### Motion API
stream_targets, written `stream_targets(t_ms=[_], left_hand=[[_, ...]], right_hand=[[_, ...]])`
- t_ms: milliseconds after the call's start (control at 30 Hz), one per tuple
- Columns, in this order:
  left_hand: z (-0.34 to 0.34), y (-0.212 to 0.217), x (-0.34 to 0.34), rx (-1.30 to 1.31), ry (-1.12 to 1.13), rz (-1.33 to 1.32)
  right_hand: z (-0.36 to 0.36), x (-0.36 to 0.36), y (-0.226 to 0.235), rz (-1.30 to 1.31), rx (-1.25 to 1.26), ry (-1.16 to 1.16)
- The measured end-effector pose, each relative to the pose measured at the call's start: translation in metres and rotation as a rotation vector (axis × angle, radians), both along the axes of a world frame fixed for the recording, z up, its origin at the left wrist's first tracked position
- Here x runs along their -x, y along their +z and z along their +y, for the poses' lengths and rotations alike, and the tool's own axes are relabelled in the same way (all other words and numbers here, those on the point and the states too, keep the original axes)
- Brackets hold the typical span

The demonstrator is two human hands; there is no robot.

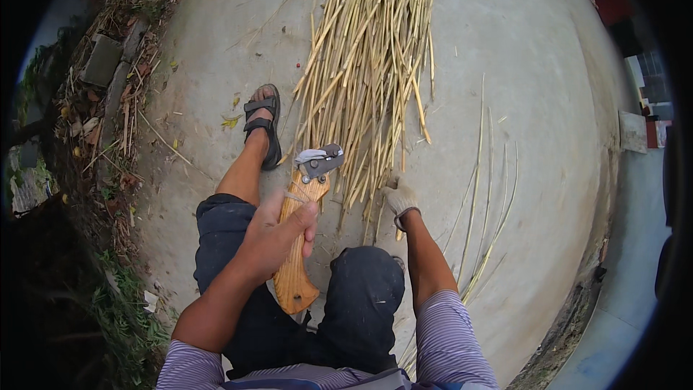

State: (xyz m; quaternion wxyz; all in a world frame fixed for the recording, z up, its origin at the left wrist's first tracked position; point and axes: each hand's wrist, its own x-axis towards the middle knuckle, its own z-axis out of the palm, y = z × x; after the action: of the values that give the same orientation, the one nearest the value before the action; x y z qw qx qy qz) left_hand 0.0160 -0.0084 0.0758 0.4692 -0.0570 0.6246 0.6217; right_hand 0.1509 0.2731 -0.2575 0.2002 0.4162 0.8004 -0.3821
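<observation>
My left hand (278, 235), bare, is wrapped round the wooden handle of a cutting tool (294, 285). A grey metal head is bolted to the handle's upper end, and the tool is held up in front of my knees. My right hand (401, 197), in a pale glove, is low by the near right end of a pile of dry yellow stalks (368, 79). Its fingers are curled round a stalk (399, 234), whose pale end shows below the hand. The fingertips are partly hidden.
Several thin loose stalks (476, 195) lie on the concrete floor (534, 123) at the right. My sandalled foot (263, 119) stands left of the pile. Bricks (102, 60), dry litter and green plants (137, 310) line the left edge. A low wall (621, 303) runs along the right.
</observation>
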Motion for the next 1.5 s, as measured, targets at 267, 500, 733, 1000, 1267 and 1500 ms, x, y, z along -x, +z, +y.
stream_targets(t_ms=[267, 500, 733, 1000, 1267, 1500], left_hand=[[-0.004, 0.002, 0.003, -0.032, 0.014, 0.013], [-0.003, -0.003, 0.002, -0.035, 0.055, 0.071], [-0.002, -0.019, -0.002, -0.058, 0.102, 0.135], [-0.013, -0.047, -0.007, -0.130, 0.018, 0.301], [-0.031, 0.040, -0.101, -0.139, -0.272, 0.433], [-0.102, 0.087, -0.192, -0.039, -0.659, 0.305]], right_hand=[[-0.025, 0.020, 0.021, 0.083, -0.135, -0.078], [-0.015, -0.031, 0.116, 0.374, 0.192, -0.185], [-0.020, -0.077, 0.248, 0.578, 0.365, -0.477], [-0.039, -0.135, 0.377, 1.084, 0.603, -0.580], [-0.067, -0.105, 0.472, 1.474, 0.430, -0.379], [-0.054, -0.074, 0.492, 1.409, 0.162, -0.460]])
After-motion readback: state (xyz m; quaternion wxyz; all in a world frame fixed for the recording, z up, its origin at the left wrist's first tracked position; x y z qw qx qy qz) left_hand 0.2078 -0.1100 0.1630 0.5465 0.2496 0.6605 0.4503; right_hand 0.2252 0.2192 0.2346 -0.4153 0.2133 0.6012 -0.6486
